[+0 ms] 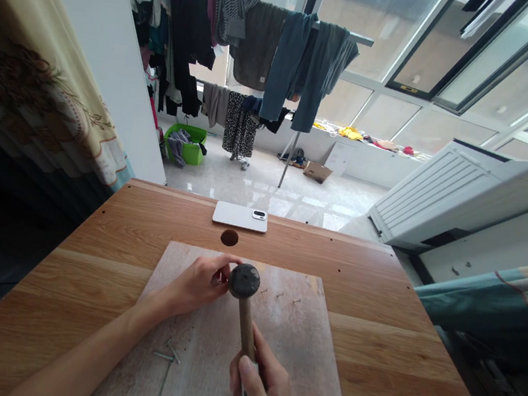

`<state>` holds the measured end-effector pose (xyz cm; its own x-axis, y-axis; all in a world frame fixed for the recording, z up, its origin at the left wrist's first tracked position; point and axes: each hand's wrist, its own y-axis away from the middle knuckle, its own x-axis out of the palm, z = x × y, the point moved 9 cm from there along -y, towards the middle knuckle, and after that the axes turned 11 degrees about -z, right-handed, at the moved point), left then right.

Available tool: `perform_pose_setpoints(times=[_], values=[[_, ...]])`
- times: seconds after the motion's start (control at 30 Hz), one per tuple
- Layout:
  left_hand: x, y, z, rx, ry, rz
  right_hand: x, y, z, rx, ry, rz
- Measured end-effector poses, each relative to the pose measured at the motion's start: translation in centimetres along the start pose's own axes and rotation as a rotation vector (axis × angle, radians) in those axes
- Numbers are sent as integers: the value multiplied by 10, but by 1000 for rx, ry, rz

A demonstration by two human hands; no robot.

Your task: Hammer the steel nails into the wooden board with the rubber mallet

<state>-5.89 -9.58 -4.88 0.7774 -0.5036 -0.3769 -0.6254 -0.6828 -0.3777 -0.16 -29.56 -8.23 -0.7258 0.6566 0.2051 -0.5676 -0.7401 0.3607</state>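
Observation:
My right hand (262, 390) is wrapped round the wooden handle of a hammer (247, 331). The hammer's dark round head (244, 281) is raised in front of my left fingertips. My left hand (204, 282) has its thumb and index finger bent together in a pinch over the board; the hammer head hides their tips and whatever they hold. Both hands are above a worn greyish board (203, 341) lying on the wooden table. To the right of the hammer head, three small nails (280, 295) stand in the board in a row. Loose nails (167, 357) lie below my left wrist.
A white phone (236, 216) lies by the table's far edge, behind a round hole (229, 238) in the tabletop (385, 348). Beyond are a laundry rack (362, 38) with clothes, a green basket (193, 155) and a white appliance (443, 192). Curtains hang on both sides.

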Motion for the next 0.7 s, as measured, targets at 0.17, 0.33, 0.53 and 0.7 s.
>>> perform_pose_setpoints(times=[0.17, 0.33, 0.53, 0.7], values=[[2, 0, 0, -21, -5, 24, -8, 0, -7, -28, 56, -54], [4, -2, -3, -43, 5, 48, -5, 2, -7, 17, 50, -63], [-19, -3, -27, -17, -237, 302, 1, 2, 11, -13, -24, -23], [-43, 17, -59, -59, -436, 455, -5, 1, 9, -26, -19, -59]])
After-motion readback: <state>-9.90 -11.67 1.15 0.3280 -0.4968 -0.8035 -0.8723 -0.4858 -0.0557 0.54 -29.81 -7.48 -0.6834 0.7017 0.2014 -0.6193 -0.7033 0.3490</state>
